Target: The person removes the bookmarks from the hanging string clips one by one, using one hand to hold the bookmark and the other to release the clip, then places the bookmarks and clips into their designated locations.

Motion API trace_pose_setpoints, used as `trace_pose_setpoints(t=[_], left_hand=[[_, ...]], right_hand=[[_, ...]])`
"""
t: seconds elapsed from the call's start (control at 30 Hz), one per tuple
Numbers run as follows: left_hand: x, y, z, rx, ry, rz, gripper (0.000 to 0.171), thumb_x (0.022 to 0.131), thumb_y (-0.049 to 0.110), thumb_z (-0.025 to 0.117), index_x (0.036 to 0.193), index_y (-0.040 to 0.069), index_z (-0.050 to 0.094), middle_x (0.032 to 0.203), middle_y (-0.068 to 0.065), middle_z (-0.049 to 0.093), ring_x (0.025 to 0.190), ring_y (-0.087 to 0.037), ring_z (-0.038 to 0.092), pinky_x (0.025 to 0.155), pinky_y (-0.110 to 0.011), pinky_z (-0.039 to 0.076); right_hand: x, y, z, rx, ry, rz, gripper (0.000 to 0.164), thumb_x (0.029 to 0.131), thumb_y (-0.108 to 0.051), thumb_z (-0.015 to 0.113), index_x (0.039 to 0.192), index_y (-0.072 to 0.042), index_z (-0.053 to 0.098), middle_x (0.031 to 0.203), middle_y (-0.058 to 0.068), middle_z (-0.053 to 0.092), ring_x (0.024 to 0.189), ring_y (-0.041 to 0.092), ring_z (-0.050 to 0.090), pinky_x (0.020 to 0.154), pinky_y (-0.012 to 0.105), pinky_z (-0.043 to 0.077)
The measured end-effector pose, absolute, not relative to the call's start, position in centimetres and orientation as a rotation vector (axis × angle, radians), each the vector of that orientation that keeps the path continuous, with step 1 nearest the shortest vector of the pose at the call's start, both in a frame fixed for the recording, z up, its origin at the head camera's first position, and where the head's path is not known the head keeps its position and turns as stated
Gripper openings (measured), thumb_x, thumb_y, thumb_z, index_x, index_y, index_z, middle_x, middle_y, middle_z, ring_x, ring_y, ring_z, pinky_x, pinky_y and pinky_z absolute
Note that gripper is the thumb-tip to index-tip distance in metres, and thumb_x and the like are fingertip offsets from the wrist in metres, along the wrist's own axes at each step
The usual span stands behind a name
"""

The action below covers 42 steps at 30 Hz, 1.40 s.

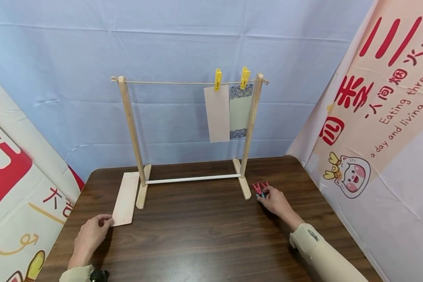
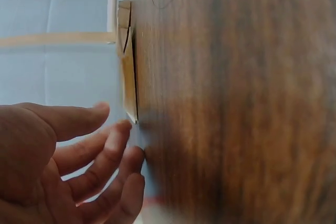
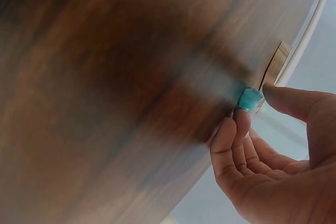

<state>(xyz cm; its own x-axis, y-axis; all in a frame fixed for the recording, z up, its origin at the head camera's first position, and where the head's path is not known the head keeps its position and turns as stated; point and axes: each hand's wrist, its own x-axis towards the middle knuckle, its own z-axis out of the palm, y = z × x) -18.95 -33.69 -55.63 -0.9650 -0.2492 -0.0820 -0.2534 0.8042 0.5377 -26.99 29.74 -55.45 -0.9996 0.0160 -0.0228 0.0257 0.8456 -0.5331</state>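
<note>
My left hand (image 1: 91, 235) is at the near left corner of a pale rectangular card (image 1: 126, 199) lying on the table. In the left wrist view its fingers are loosely bent, with the thumb apart from them; contact with the card is unclear. At the right, my right hand (image 1: 276, 201) pinches a teal clothespin (image 3: 250, 99) between thumb and finger. Pink clothespins (image 1: 256, 188) lie right by these fingertips. Yellow clothespins (image 1: 217, 80) hold a plain pale card (image 1: 217, 114) and a blue-patterned card (image 1: 240, 112) on the line.
A wooden stand (image 1: 131, 127) with a string (image 1: 169, 83) across its top and a white bar (image 1: 194, 179) below stands at the back of the brown table (image 1: 190, 239). Its feet reach forward on both sides. Printed cloths (image 1: 391, 98) hang around the table.
</note>
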Motion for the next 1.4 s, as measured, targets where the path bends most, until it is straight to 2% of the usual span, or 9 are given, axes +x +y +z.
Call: trace_pose_setpoints(t=[0.37, 0.6, 0.77, 1.0, 1.1, 1.23, 1.4], left_hand=[[-18.9, -33.3, -55.4, -0.471, 2.972, 0.896, 0.036, 0.106, 0.034, 0.067, 0.127, 0.006, 0.072, 0.106, -0.012, 0.071, 0.098, -0.035, 0.067, 0.073, -0.055, 0.049], [-18.9, -33.2, -55.3, -0.438, 2.995, 0.897, 0.036, 0.107, 0.036, 0.064, 0.127, 0.007, 0.072, 0.107, -0.012, 0.072, 0.098, -0.035, 0.067, 0.071, -0.053, 0.051], [-19.0, -32.8, -54.8, -0.408, 3.017, 0.911, 0.037, 0.108, 0.037, 0.062, 0.129, 0.008, 0.072, 0.111, -0.014, 0.073, 0.100, -0.035, 0.068, 0.071, -0.054, 0.051], [-19.0, -32.0, -54.4, -0.338, 3.049, 0.941, 0.035, 0.110, 0.035, 0.062, 0.130, 0.008, 0.073, 0.111, -0.013, 0.074, 0.099, -0.033, 0.069, 0.065, -0.043, 0.049], [-19.1, -31.7, -54.2, -0.307, 3.062, 0.956, 0.035, 0.110, 0.035, 0.062, 0.129, 0.008, 0.073, 0.113, -0.014, 0.075, 0.104, -0.036, 0.070, 0.067, -0.048, 0.052], [-19.2, -31.2, -53.9, -0.267, 3.068, 0.988, 0.036, 0.110, 0.034, 0.062, 0.131, 0.007, 0.073, 0.116, -0.019, 0.075, 0.110, -0.041, 0.070, 0.078, -0.060, 0.055], [-19.3, -30.4, -53.5, -0.218, 3.071, 1.032, 0.034, 0.111, 0.032, 0.062, 0.132, 0.007, 0.072, 0.121, -0.021, 0.075, 0.113, -0.043, 0.070, 0.086, -0.065, 0.054]], right_hand=[[-26.7, 29.7, -55.2, 0.032, 3.004, -0.891, 0.039, 0.101, -0.019, 0.077, 0.125, 0.007, 0.063, 0.081, 0.008, 0.062, 0.066, 0.018, 0.055, 0.061, 0.033, 0.045], [-26.6, 29.7, -54.8, 0.019, 3.026, -0.915, 0.039, 0.101, -0.021, 0.076, 0.126, 0.007, 0.064, 0.079, 0.007, 0.061, 0.065, 0.018, 0.054, 0.060, 0.032, 0.044], [-26.7, 29.8, -54.4, 0.029, 3.016, -0.942, 0.038, 0.105, -0.022, 0.072, 0.129, 0.007, 0.063, 0.083, 0.009, 0.062, 0.068, 0.019, 0.053, 0.061, 0.032, 0.043], [-27.1, 30.0, -54.0, -0.010, 3.042, -0.982, 0.038, 0.106, -0.020, 0.069, 0.130, 0.008, 0.063, 0.088, 0.012, 0.064, 0.066, 0.018, 0.054, 0.059, 0.032, 0.044], [-27.2, 29.9, -53.8, -0.031, 3.061, -0.981, 0.038, 0.106, -0.020, 0.069, 0.130, 0.008, 0.063, 0.088, 0.011, 0.065, 0.067, 0.019, 0.054, 0.061, 0.033, 0.045], [-27.2, 29.6, -53.3, -0.067, 3.082, -0.983, 0.037, 0.105, -0.019, 0.071, 0.130, 0.008, 0.065, 0.087, 0.010, 0.065, 0.069, 0.019, 0.056, 0.065, 0.036, 0.048], [-27.2, 29.3, -52.8, -0.134, 3.099, -1.009, 0.034, 0.105, -0.018, 0.071, 0.126, 0.007, 0.066, 0.086, 0.009, 0.066, 0.072, 0.018, 0.059, 0.071, 0.040, 0.053]])
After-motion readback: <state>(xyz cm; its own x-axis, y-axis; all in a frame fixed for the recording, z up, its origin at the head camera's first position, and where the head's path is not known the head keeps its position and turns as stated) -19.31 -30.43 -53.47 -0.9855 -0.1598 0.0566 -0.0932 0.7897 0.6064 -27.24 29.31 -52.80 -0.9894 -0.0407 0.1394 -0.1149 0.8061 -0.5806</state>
